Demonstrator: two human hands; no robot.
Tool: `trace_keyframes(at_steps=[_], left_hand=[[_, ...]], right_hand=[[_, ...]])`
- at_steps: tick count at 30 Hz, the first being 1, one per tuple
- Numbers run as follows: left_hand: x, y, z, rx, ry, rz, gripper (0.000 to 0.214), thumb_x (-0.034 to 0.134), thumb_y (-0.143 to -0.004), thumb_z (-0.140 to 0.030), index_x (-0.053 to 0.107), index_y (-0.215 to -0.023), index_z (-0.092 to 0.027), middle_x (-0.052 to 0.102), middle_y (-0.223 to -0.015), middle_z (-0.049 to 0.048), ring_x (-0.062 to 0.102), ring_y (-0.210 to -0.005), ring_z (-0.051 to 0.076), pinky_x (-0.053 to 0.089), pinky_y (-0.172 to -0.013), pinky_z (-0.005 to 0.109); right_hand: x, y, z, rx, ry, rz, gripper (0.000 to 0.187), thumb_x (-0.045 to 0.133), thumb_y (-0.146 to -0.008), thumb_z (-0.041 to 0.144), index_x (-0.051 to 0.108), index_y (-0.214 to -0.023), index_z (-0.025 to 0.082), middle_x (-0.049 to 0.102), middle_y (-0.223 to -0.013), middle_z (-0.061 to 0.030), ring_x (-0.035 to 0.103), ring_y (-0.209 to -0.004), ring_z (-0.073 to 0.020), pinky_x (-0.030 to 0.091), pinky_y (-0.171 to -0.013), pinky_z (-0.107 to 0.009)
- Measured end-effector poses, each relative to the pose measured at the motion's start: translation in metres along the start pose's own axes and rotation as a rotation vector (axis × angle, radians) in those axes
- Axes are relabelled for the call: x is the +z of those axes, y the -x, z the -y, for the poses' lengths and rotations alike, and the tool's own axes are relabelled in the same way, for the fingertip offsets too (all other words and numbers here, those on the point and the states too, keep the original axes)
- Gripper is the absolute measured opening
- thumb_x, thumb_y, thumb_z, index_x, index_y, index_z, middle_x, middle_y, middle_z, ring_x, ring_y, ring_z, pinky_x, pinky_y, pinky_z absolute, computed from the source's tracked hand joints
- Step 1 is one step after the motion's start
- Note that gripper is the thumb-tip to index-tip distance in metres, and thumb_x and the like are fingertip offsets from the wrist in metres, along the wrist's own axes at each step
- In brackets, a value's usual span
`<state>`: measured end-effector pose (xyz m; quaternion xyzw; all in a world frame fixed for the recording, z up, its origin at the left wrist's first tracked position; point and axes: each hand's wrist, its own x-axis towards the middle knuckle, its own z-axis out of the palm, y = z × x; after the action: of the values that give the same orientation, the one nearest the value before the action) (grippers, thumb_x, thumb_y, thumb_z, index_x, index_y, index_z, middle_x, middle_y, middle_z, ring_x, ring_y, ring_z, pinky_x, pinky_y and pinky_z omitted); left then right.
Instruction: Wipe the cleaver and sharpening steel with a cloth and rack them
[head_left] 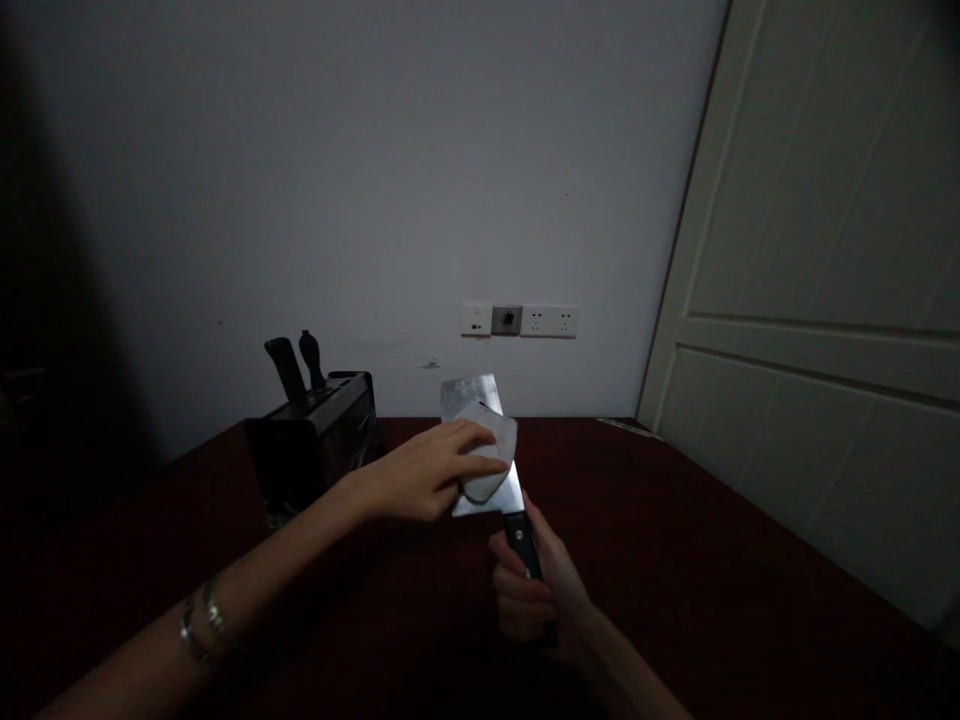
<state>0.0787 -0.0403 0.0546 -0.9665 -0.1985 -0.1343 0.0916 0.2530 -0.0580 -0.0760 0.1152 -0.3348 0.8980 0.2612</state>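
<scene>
My right hand [529, 590] is wrapped round the black riveted handle of a cleaver [514, 492], holding it up over the table with the broad shiny blade pointing away from me. Against the flat of the blade, my left hand [442, 465] presses a pale white cloth [491, 455], its fingers lying over it. Part of the blade's middle is hidden under the cloth. Left of my hands stands a dark knife block [311, 430] with two black handles sticking up from it.
A dark red-brown table [600, 520] spreads under my hands. Behind it, the wall carries sockets [550, 321] and a grey switch plate [507, 320]. A thin strip [628, 428] lies near the back right edge. A pale panelled door [810, 300] stands at right.
</scene>
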Motion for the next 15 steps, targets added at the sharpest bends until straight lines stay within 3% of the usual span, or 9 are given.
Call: trace_keyframes(at_steps=[5,7,11,15], left_hand=[[0.019,0.001,-0.009,-0.052,0.293,-0.117,0.026,0.041,-0.087,-0.022,0.06,-0.106,-0.022,0.043,-0.129,0.0053,0.036,-0.122,0.022,0.031,-0.103,0.042],[0.032,0.0,-0.01,-0.065,0.356,-0.197,0.026,0.038,-0.091,-0.026,0.063,-0.098,-0.02,0.049,-0.123,0.0056,0.039,-0.121,0.02,0.032,-0.103,0.041],[0.051,-0.001,-0.006,-0.034,0.269,-0.268,0.037,0.048,-0.087,-0.03,0.049,-0.122,-0.018,0.044,-0.131,0.0094,0.034,-0.125,0.02,0.029,-0.105,0.042],[0.054,0.002,0.0,-0.007,0.154,-0.213,0.041,0.045,-0.089,-0.03,0.041,-0.129,-0.021,0.029,-0.143,0.0073,0.019,-0.134,0.021,0.023,-0.108,0.046]], right_hand=[[-0.005,-0.001,-0.001,0.003,-0.015,0.034,0.063,0.017,-0.084,0.064,0.048,-0.057,0.017,0.034,-0.033,0.0075,0.021,-0.023,-0.0031,0.028,-0.029,-0.015],[-0.006,-0.001,-0.002,0.012,-0.006,0.031,0.063,0.017,-0.084,0.064,0.047,-0.057,0.017,0.035,-0.033,0.0073,0.022,-0.023,-0.0033,0.028,-0.029,-0.015],[-0.009,-0.002,-0.006,0.015,0.007,-0.001,0.061,0.02,-0.084,0.064,0.047,-0.057,0.017,0.036,-0.032,0.0073,0.021,-0.022,-0.0038,0.028,-0.029,-0.015],[-0.011,-0.003,-0.007,0.032,0.034,-0.059,0.059,0.024,-0.082,0.066,0.044,-0.054,0.018,0.035,-0.031,0.0078,0.02,-0.021,-0.0041,0.027,-0.027,-0.015]])
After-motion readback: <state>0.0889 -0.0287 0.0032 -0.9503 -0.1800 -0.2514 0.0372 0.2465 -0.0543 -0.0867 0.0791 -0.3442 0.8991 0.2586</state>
